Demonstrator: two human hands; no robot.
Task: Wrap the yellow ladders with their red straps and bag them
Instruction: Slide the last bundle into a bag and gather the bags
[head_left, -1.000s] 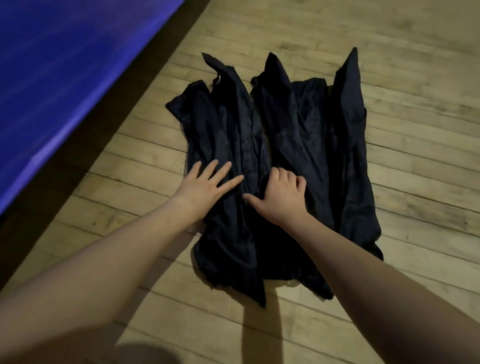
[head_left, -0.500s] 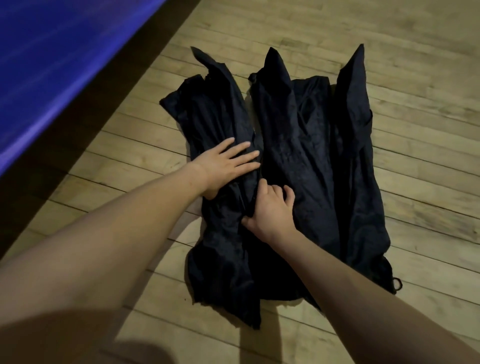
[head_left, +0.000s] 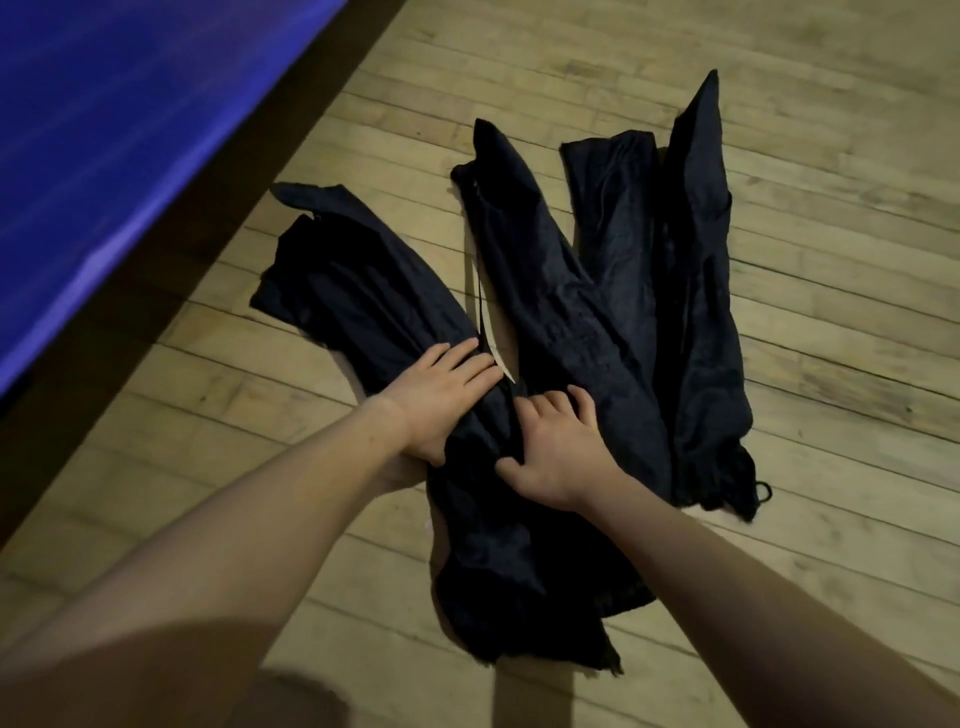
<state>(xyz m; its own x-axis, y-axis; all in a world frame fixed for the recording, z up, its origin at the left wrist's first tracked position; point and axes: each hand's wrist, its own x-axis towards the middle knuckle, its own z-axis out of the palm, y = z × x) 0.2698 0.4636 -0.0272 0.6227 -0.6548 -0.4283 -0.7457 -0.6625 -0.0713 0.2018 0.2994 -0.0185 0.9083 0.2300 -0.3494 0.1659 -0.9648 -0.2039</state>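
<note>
Your left hand (head_left: 441, 395) lies flat with straight fingers on the leftmost bag (head_left: 363, 301) – likely sliding it clear of the other bags (head_left: 623, 291). Your right hand (head_left: 558, 449) pinches a fold of its cloth. No ladders or straps show on the floor (head_left: 779, 130).

Black bags (head_left: 571, 291): thin matt cloth, creased. Floor (head_left: 805, 322): worn wood planks. Blue mat (head_left: 130, 130): smooth, slight sheen.
</note>
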